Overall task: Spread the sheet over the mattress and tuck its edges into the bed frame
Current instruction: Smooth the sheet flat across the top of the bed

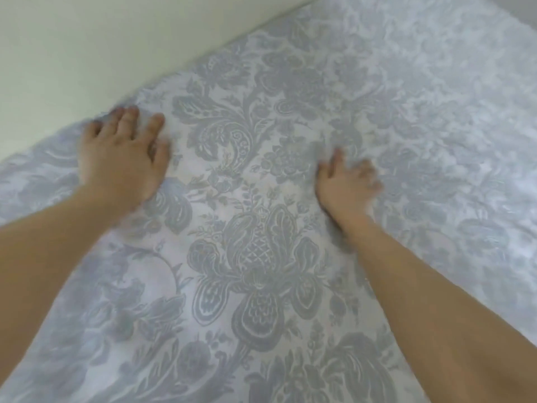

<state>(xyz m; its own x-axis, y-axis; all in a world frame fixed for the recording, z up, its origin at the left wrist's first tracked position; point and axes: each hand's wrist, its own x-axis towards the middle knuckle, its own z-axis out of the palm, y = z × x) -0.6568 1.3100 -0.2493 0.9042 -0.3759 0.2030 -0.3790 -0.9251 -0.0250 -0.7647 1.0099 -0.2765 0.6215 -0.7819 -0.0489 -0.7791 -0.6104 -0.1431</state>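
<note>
Bare forearms [436,301] stretch over the pale blue floral-patterned sheet [255,257], flat beneath both palms. Left hand [122,158], grip spread, presses beside the cream wall [87,53]; right hand [345,184], blurred, seems spread too, probably smoothing creases.

left hand [122,161]: bare, fingers blurred
right hand [345,187]: bare, heavily blurred
left forearm [43,257]: bare
right forearm [436,301]: bare, faint fine hairs

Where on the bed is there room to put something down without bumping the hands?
There are two bare patches of sheet. One is the wide stretch to the right of the right hand. The other is the big flower print between the two forearms. It is tight by the wall, where the left hand presses flat on the sheet.
</note>
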